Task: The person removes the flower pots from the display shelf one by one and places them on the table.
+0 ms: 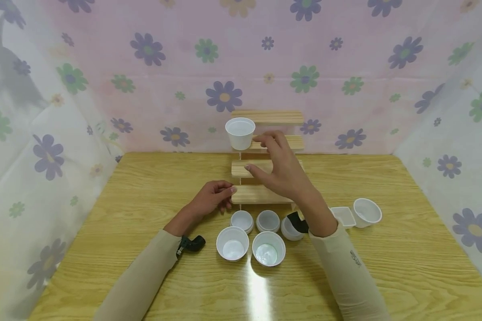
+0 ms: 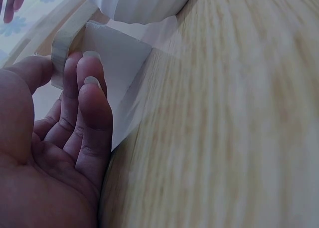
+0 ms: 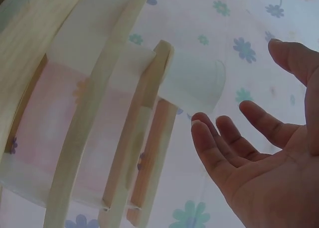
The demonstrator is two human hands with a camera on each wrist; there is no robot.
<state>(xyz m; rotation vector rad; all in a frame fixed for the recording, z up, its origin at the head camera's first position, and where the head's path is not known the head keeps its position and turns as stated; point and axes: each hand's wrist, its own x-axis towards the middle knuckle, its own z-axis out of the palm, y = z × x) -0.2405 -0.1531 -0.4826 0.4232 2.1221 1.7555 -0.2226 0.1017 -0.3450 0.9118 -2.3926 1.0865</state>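
Note:
A four-step wooden display stand (image 1: 261, 195) stands toward the back of the table. My left hand (image 1: 213, 198) pinches the left end of its lowest shelf (image 2: 62, 46), thumb on one side and fingers on the other. One white cup (image 1: 240, 136) sits upright at the left end of the second shelf from the top. Just right of that cup is my right hand (image 1: 283, 167), fingers loosely bent and holding nothing. In the right wrist view a gap shows between the fingertips and the cup (image 3: 194, 83).
Before the stand are two white cups (image 1: 232, 243) and several white round containers (image 1: 268, 221), one partly behind the right wrist's strap. A square white dish (image 1: 344, 216) and a round white bowl (image 1: 367, 211) stand to the right. Flowered cloth (image 1: 176, 89) encloses the table.

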